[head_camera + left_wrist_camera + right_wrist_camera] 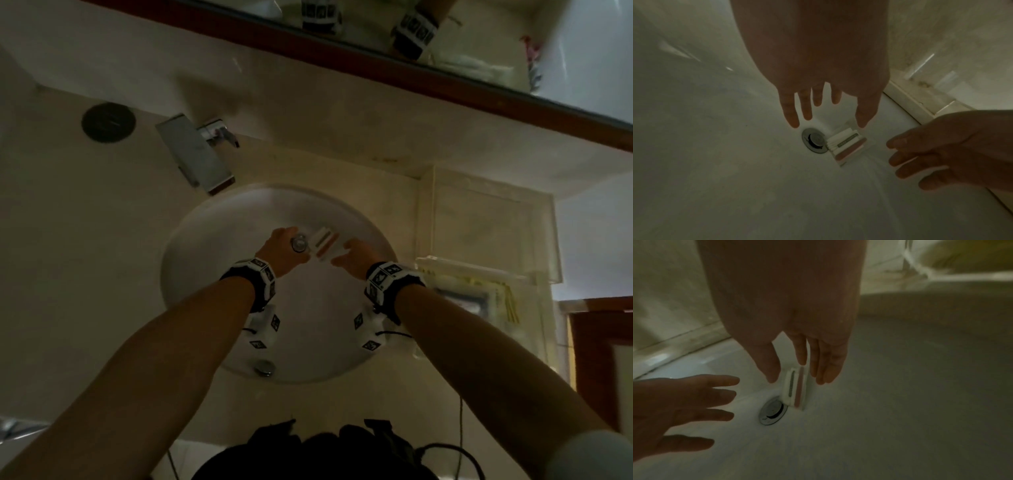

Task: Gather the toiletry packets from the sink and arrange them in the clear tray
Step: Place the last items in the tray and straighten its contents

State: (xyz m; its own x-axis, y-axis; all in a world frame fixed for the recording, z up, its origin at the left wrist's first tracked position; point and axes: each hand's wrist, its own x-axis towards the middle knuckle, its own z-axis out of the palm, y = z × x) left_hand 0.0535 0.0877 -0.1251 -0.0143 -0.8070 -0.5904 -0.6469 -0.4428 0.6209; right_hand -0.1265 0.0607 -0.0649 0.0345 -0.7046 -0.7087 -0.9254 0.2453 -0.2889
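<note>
Both hands, the left hand [281, 251] and right hand [356, 255], reached into the sink [212, 240] beside small packets [325, 245]; a clear tray [486, 219] stood right.

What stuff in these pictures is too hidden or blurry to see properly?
- Packets by the drain: left wrist view, print too small and dim to read; the stack hides how many there are.
- Clear tray: head view, its contents are a blur.
- Right hand: head view, fingertips hidden behind its own back.
- Left hand: head view, partly covers the drain.
</note>
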